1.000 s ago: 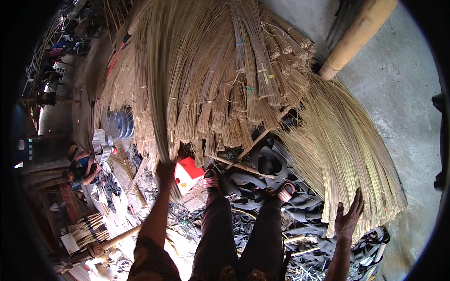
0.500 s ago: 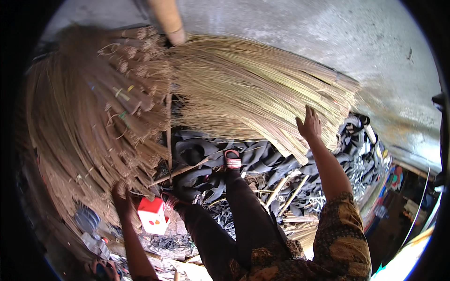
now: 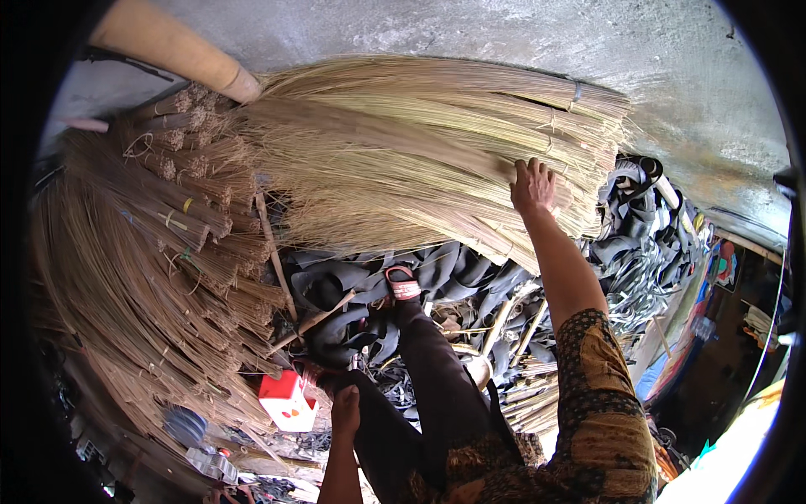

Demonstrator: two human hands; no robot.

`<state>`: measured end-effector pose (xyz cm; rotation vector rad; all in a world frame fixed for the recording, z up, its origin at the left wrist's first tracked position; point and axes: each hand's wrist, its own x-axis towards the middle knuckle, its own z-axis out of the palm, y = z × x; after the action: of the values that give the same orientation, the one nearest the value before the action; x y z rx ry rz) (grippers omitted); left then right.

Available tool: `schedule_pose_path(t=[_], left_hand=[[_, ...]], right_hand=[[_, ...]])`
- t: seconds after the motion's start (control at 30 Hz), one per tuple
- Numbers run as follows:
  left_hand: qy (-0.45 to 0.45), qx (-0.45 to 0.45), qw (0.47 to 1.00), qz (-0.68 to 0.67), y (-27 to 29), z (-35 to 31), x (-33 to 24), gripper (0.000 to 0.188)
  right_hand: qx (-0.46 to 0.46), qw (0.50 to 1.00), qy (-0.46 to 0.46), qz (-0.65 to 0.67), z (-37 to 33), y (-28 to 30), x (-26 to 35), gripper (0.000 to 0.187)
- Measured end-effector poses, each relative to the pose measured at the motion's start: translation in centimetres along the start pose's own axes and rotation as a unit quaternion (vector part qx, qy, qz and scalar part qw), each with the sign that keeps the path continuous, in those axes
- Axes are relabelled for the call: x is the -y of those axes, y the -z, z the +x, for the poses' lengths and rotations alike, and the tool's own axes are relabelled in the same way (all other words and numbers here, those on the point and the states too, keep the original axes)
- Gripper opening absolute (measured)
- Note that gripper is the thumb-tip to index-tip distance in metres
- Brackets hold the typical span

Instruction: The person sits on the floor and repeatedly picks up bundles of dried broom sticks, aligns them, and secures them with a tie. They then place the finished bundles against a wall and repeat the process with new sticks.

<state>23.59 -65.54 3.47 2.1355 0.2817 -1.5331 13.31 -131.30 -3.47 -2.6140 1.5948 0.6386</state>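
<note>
A thick layer of long, thin broom sticks (image 3: 403,197), pale yellow-brown and tied in bundles, lies along the wall. At its right part, my right hand (image 3: 535,186) has its fingers curled over the end of a browner bundle of broom sticks (image 3: 378,126). That bundle stretches leftward over the pile and is smeared by motion. My left hand (image 3: 345,410) is down beside my left knee, its fingers mostly hidden. More brown bundles (image 3: 143,277) with bushy tied ends are heaped on the left.
Black rubber strips (image 3: 453,273) cover the ground around my sandalled foot (image 3: 403,286). A red and white box (image 3: 288,401) stands by my left leg. A thick bamboo pole (image 3: 180,50) leans in at the upper left, before the grey wall (image 3: 672,92). Split sticks (image 3: 525,399) lie by my right leg.
My left hand has left the brown heap and come right to my knee. My right hand has moved slightly up and left, its spread fingers now curled on a bundle. The view has shifted.
</note>
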Motion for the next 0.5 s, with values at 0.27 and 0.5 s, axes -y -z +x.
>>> schedule_pose_path(t=[0.27,0.5], left_hand=[[0.029,-0.058,0.997,-0.04,3.1,0.5,-2.8,0.045],[0.023,-0.043,0.995,-0.091,1.0,0.5,-4.4,0.048]], right_hand=[[-0.103,0.993,0.059,0.019,2.7,4.2,-2.0,0.05],[-0.011,0.995,0.05,-0.091,4.9,4.2,-1.0,0.082]])
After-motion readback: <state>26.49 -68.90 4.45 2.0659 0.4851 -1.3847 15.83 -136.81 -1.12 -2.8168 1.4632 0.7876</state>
